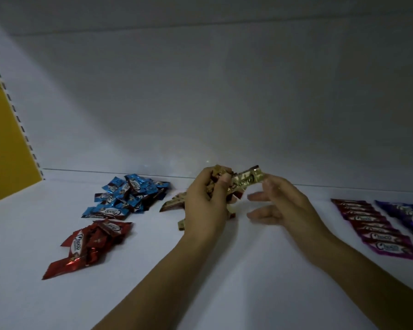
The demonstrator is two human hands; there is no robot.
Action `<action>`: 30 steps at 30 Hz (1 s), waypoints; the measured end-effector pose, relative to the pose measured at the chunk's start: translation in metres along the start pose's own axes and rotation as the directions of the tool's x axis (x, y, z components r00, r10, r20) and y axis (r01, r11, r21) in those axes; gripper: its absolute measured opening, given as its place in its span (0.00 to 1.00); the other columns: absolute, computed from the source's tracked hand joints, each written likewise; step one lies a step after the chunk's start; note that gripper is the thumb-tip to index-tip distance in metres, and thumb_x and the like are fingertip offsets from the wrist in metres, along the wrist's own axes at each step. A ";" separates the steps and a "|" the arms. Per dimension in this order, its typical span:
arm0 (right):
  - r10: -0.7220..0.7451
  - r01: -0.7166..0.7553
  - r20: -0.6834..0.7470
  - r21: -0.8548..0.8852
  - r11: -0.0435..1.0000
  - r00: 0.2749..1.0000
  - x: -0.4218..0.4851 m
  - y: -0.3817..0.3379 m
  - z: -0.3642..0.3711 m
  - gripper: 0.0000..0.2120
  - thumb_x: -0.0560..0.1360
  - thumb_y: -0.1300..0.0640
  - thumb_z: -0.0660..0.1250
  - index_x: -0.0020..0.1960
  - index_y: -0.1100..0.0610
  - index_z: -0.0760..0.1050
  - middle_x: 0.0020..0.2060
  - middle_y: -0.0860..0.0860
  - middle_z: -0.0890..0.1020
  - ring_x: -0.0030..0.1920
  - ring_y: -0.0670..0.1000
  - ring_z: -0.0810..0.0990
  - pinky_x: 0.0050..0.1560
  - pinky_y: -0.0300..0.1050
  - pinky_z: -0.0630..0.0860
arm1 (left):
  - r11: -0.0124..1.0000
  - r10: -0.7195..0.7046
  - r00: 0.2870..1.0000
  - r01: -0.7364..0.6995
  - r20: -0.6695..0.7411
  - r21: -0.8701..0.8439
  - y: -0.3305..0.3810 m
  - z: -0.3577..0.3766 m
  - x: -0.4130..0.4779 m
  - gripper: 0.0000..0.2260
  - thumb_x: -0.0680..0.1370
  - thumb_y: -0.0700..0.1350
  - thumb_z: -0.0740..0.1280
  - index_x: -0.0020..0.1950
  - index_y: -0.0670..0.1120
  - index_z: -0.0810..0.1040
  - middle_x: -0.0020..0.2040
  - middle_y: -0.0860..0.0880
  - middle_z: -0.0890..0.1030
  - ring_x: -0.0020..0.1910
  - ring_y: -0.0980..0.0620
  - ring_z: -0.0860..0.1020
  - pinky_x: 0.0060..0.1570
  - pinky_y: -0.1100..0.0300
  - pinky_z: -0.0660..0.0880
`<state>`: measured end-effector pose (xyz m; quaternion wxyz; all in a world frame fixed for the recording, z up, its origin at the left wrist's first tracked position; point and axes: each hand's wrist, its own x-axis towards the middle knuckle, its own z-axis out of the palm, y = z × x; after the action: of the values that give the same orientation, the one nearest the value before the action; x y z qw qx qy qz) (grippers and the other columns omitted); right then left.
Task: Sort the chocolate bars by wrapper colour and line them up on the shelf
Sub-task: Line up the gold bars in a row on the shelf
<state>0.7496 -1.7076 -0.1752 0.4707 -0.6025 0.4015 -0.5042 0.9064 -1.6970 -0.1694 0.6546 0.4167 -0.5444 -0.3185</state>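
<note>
Above the shelf, near its back edge: left hand curled round a bunch of gold bars. The right hand pinches the end of one gold bar, other fingers spread. Bare shelf lies in front of the wrists. At left, blue pile and red pile; at right, magenta row — then purple row, cut off by the frame edge. The gold heap is partly hidden behind the left hand.

Both our bare forearms reach forward, close together. Our left grip curls round a bundle of gold bars. Our right grip pinches one gold bar by its end, lower fingers straight.
</note>
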 end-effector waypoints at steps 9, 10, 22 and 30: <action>0.107 -0.100 -0.042 0.149 0.984 0.993 0.005 -0.009 -0.032 0.08 0.69 0.51 0.72 0.45 0.55 0.83 0.28 0.47 0.71 0.25 0.44 0.66 0.26 0.36 0.65 | 0.906 -0.322 0.914 0.373 0.246 -0.201 -0.003 0.018 -0.013 0.06 0.79 0.44 0.64 0.47 0.48 0.81 0.40 0.46 0.85 0.33 0.54 0.80 0.22 0.63 0.70; 0.119 -0.104 -0.076 0.180 0.978 0.990 0.006 -0.011 -0.035 0.11 0.68 0.50 0.72 0.46 0.56 0.82 0.27 0.47 0.69 0.24 0.45 0.65 0.25 0.36 0.65 | 0.906 -0.325 0.912 0.376 0.248 -0.195 -0.004 0.019 -0.013 0.07 0.80 0.44 0.64 0.46 0.48 0.81 0.41 0.46 0.85 0.32 0.54 0.80 0.22 0.63 0.70; 0.140 -0.259 -0.220 -0.740 0.621 0.965 0.003 0.003 -0.073 0.23 0.64 0.41 0.76 0.55 0.48 0.76 0.44 0.44 0.76 0.44 0.47 0.77 0.38 0.41 0.69 | 0.988 -0.071 0.960 0.029 0.271 0.154 -0.018 0.077 0.007 0.07 0.81 0.43 0.61 0.48 0.50 0.77 0.38 0.54 0.82 0.35 0.60 0.79 0.29 0.68 0.72; -0.178 -0.084 -0.176 -0.899 0.429 0.968 0.001 -0.019 -0.075 0.09 0.74 0.48 0.66 0.38 0.50 0.78 0.31 0.45 0.79 0.33 0.47 0.77 0.39 0.43 0.75 | 0.988 -0.125 0.981 0.109 0.150 0.113 -0.042 0.078 0.020 0.06 0.81 0.45 0.62 0.49 0.49 0.79 0.39 0.53 0.82 0.36 0.55 0.80 0.33 0.63 0.71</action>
<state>0.6760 -1.7168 -0.1526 0.0088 -0.7042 0.6458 -0.2950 0.8354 -1.7484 -0.1933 0.5673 0.4551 -0.5847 -0.3595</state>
